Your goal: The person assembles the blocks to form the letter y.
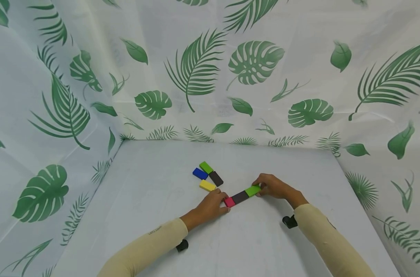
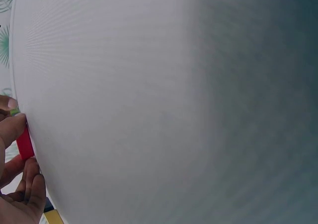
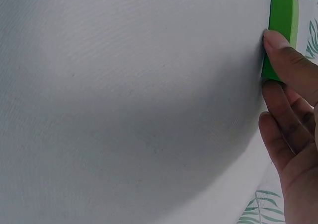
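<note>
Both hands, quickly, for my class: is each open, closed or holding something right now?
Left hand: closed, holding the red block.
Right hand: closed, holding the green block in line with the red block.

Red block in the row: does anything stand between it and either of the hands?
Nothing visible stands between the red block and the left hand, which holds it. Toward the right hand, the dark block and then the row's green block stand in the way; that hand holds the green one.
</note>
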`<state>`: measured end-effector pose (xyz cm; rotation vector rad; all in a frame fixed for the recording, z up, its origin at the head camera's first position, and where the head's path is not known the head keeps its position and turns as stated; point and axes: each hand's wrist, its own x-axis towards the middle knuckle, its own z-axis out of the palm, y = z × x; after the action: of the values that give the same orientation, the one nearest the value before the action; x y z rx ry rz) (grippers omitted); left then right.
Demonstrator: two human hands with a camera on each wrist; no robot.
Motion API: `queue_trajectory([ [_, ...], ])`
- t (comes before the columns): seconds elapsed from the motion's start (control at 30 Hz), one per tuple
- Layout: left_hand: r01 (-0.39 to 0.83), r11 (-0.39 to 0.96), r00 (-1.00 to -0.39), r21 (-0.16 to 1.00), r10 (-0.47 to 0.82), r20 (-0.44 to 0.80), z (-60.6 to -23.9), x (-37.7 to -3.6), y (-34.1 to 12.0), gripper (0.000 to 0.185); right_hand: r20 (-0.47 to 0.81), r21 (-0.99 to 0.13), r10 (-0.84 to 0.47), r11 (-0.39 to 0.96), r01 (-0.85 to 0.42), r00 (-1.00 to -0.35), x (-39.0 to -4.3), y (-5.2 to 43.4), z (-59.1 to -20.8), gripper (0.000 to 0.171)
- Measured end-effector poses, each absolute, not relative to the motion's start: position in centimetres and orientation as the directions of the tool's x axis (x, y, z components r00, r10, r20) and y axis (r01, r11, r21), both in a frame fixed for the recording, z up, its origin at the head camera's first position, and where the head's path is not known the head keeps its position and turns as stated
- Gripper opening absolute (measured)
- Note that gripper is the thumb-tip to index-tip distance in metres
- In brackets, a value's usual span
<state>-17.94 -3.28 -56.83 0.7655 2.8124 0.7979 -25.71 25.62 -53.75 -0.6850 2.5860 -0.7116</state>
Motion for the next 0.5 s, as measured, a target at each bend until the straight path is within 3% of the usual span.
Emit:
queue_trajectory([
  [0.5, 0.434, 0.738, -0.868, 0.517, 0.496, 0.019, -57.12, -18.07, -3.24, 0.038, -0.223, -0.566, -0.546, 0.747, -0.349, -0.807, -25.66, 25.63, -53.79, 0.037],
])
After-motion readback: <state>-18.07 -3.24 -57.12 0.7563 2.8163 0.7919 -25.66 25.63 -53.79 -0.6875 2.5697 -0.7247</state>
